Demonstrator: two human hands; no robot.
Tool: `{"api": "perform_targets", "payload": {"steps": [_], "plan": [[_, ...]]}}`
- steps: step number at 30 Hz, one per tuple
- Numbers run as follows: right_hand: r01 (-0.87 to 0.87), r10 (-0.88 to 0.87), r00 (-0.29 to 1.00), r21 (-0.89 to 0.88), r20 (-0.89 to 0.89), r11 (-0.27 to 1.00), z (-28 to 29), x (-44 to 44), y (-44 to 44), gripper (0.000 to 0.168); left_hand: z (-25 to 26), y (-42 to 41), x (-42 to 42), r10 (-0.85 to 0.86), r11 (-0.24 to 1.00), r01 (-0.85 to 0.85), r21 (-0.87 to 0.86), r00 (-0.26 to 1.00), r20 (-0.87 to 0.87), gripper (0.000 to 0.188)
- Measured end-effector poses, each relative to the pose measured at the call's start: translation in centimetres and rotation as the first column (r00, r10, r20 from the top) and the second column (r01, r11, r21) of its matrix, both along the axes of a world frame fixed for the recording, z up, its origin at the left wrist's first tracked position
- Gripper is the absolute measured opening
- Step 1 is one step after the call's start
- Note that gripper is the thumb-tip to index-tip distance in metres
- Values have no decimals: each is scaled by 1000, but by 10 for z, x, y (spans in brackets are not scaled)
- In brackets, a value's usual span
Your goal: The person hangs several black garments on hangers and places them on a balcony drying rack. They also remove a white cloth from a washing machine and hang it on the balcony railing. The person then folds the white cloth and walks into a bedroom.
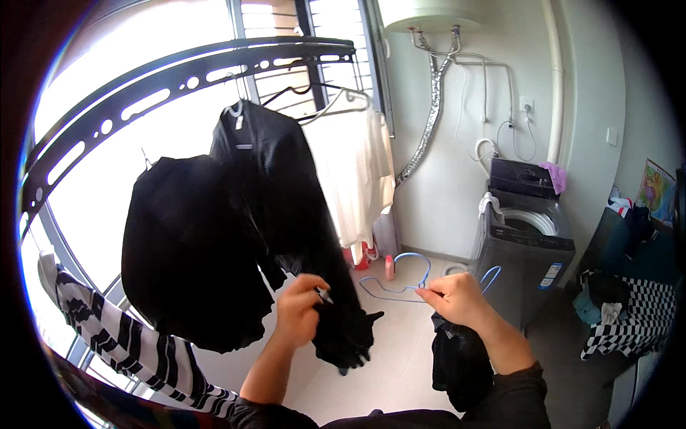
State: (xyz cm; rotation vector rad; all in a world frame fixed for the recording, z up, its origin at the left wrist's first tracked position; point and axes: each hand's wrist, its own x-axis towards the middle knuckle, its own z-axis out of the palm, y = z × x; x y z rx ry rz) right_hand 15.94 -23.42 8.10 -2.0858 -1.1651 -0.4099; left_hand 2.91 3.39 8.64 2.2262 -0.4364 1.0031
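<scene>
My right hand (462,298) is closed on a blue clothes hanger (397,294), pinched just below its hook. A dark garment (461,364) hangs beneath that hand; whether the fingers also hold it is hard to tell. My left hand (301,310) has its fingers curled beside the lower end of black cloth, with a small pale thing at the fingertips. What it grips is not clear. Above and behind it hang a long black garment (289,187) and a wide black garment (193,241) on hangers.
A black drying rack (177,88) spans the upper left, bearing white garments (353,177) and a striped garment (134,343). An open top-loading washing machine (528,252) stands right, near a checkered cloth (638,305). A pink bottle (389,268) is on the floor. A water heater (434,16) hangs above.
</scene>
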Motion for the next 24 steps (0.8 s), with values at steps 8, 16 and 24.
{"api": "perform_targets", "payload": {"steps": [8, 16, 24], "plan": [[-196, 197, 980, -73, 3, 978, 26, 12, -63, 37, -2, -96, 49, -102, 716, 72, 695, 995, 3, 7], [-221, 225, 972, -53, 73, 974, 21, 26, -96, 39, -16, -129, 75, -31, 764, 32, 644, 999, -13, 11], [-270, 265, 946, 2, 186, 963, 18, 28, -96, 40, -21, -138, 82, 18, 757, 30, 653, 998, -67, 14]]}}
